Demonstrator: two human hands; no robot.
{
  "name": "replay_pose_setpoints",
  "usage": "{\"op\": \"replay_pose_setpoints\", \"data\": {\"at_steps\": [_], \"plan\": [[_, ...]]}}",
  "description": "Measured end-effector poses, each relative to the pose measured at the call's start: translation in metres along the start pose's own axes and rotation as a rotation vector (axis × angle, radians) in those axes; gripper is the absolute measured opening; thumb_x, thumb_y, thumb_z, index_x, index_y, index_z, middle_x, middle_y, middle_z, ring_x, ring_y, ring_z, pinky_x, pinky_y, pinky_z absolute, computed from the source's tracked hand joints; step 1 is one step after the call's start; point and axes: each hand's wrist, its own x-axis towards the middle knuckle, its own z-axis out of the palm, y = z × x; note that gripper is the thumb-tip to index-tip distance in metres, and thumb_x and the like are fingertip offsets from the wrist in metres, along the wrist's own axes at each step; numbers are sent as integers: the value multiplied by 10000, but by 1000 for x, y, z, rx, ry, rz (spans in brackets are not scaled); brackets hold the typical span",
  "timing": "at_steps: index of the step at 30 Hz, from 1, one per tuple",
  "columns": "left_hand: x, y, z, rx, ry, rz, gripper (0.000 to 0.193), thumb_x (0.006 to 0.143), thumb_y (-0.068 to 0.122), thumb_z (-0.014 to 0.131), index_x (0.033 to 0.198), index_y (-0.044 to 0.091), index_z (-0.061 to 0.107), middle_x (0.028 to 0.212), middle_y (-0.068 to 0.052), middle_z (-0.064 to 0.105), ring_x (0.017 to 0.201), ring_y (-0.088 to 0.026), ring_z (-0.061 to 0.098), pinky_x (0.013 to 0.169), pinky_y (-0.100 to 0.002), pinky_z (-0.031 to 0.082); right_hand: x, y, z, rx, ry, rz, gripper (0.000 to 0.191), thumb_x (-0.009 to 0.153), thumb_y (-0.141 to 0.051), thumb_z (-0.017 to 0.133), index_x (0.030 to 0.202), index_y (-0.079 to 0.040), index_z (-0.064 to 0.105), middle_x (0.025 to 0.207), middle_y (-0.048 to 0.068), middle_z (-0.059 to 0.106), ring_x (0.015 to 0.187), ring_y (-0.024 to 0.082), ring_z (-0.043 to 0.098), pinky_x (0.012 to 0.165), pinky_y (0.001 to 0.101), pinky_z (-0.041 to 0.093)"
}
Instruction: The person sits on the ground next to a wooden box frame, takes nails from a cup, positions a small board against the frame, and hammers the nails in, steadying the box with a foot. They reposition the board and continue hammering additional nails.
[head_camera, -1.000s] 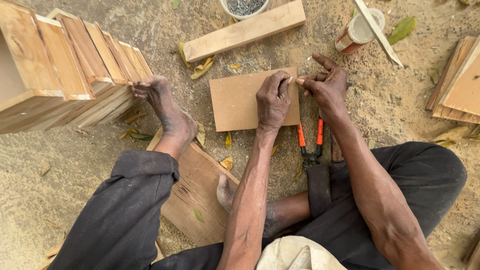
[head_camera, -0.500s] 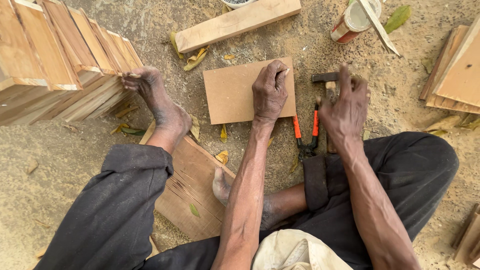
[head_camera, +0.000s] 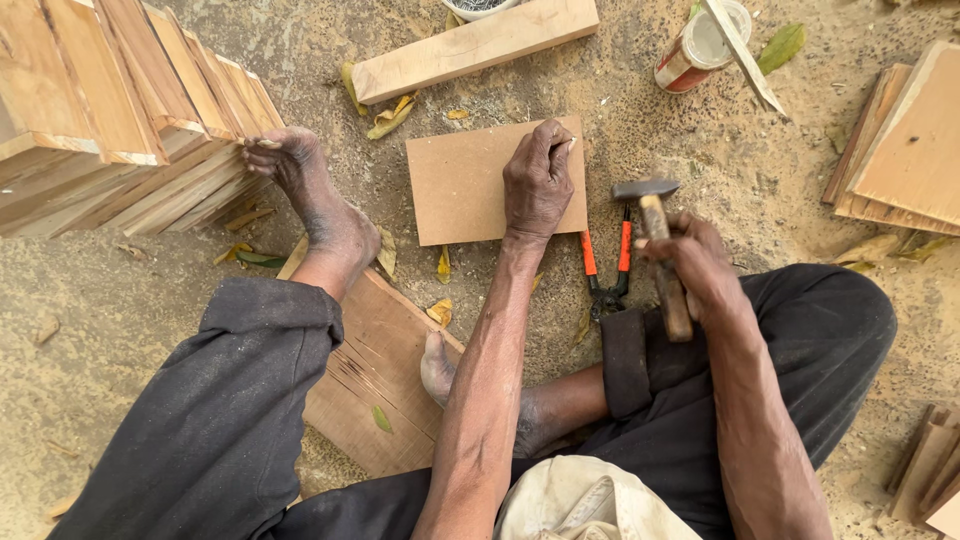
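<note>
Work in hand: nail-driving into a flat board (head_camera: 465, 185) lying on the sandy ground just beyond the person's crossed legs.
Left hand (head_camera: 537, 180): pinching a small nail at the board's far right corner; fingers are curling down onto the board, steadying it.
Right hand (head_camera: 700, 265): gripping the wooden handle of a hammer (head_camera: 655, 235), clenched; the metal head is hovering just right of the board, near the nail but apart from it.
Progress: judging by the raised hammer and the nail standing between the fingertips, the nail is being set and is not yet driven home.
Pliers (head_camera: 605, 265): lying on the ground with orange handles, between board and hammer.
Can (head_camera: 700, 45): standing far right; round, white top, red-and-white label band; a thin stick is lying across it.
Plank (head_camera: 475, 45): lying far, above the board.
Boxes (head_camera: 110, 110): stacking up at far left, unpainted wood.
Signs: none showing.
</note>
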Motion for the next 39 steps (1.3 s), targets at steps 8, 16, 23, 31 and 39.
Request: {"op": "replay_pose_setpoints", "data": {"at_steps": [8, 16, 23, 31, 39], "plan": [[0, 2, -2, 31, 6, 5, 244, 988, 68, 661, 1207, 97, 558, 950, -72, 693, 883, -253, 726, 762, -385, 617, -20, -19, 10, -113, 145, -681, 633, 987, -175, 683, 1560, -63, 439, 1146, 157, 689, 789, 184, 672, 630, 318, 610], [0, 5, -3, 0, -2, 14, 121, 1038, 102, 603, 1138, 66, 545, 915, -86, 677, 829, -255, 708, 719, -399, 604, -3, -28, 20, -662, 477, -932, 514, 996, -66, 692, 1483, -171, 567, 800, 45, 657, 543, 115, 479, 451, 292, 435], [0, 5, -3, 29, -10, 26, 192, 1021, 77, 604, 1194, 63, 522, 971, -92, 702, 892, -256, 736, 743, -376, 626, -10, -34, 23, -889, 493, -880, 390, 1023, -137, 665, 1403, -223, 647, 741, 19, 635, 483, 120, 416, 410, 298, 351], [-3, -2, 3, 59, -39, -34, 108, 1049, 100, 616, 1137, 80, 558, 933, -89, 721, 866, -238, 759, 755, -353, 663, -21, -44, 25, -998, 489, -850, 478, 988, -101, 654, 1438, -261, 639, 637, -10, 586, 441, 107, 406, 354, 288, 351], [-4, -2, 2, 49, -14, 5, 116, 1041, 103, 618, 1121, 50, 553, 945, -114, 711, 864, -252, 751, 759, -342, 665, -28, -49, 26, -984, 572, -921, 490, 995, -114, 685, 1455, -272, 628, 696, 10, 630, 464, 113, 413, 372, 297, 329]]}}
